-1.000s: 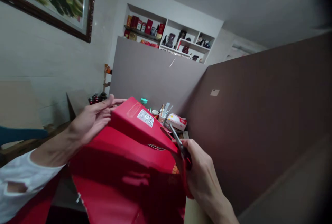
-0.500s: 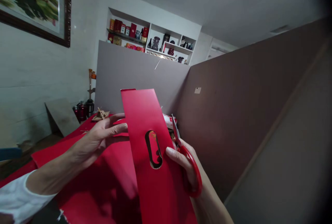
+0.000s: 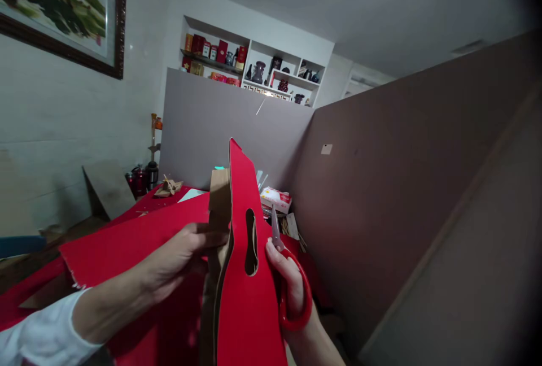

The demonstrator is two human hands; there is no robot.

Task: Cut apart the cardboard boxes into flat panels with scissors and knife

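Red cardboard [image 3: 249,309]: it stands nearly upright between your 2 hands, red face toward the right, brown inside toward the left; its lower end runs out of view.
Slot [image 3: 251,242]: this long opening pierces the red face; it is probably a weak spot, so avoid bending the board across it.
Left hand [image 3: 178,264]: its fingers [image 3: 213,239] touch the brown inside; with some hidden, you cannot tell whether they clamp. A flat, broad hold should steady the board best.
Right hand [image 3: 292,292]: its fingers are closed round the scissors, with the thumb through 1 loop and its tip beside the board's right edge.
Scissors [image 3: 276,234]: the blades lie close together, pointing up and away from you; best aim them clear of your left fingers whenever you turn the board.
White-and-red box [image 3: 276,199]: it sits beyond the blades on the worktop [image 3: 158,203]; leave room before swinging the tips.
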